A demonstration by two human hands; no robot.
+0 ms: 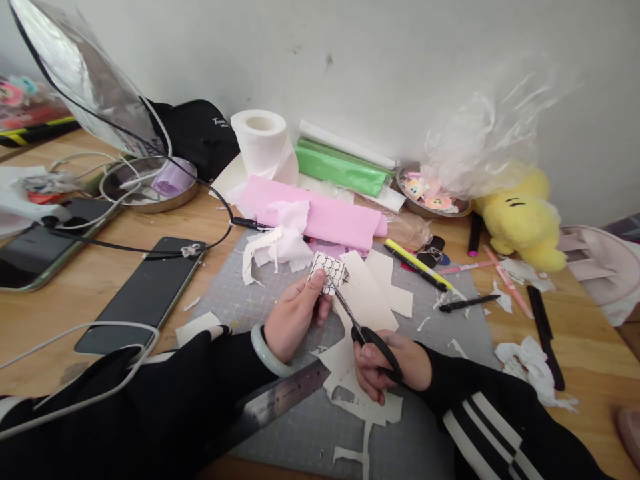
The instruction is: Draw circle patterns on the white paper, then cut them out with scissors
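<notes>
Between the thumb and fingers of my left hand [295,313] is a small white paper piece [331,268] drawn with black scale-like curves. My right hand [385,360] is wrapped round the black handles of a pair of scissors [356,321]. The scissor blades point up and left, with their tip at the lower right part of the patterned paper. Whether the tip touches the paper I cannot tell. Cut white card pieces [367,290] lie behind and below my hands on a grey cutting mat [280,440]. A metal ruler [285,400] lies partly under my left forearm.
Pink crepe paper [320,217], a white roll [260,143] and a green packet [343,167] lie along the wall. Left are a phone [145,293], looping cables and a metal bowl [175,200]. Right are pens [417,265], paper scraps [527,363] and a yellow plush toy [523,223].
</notes>
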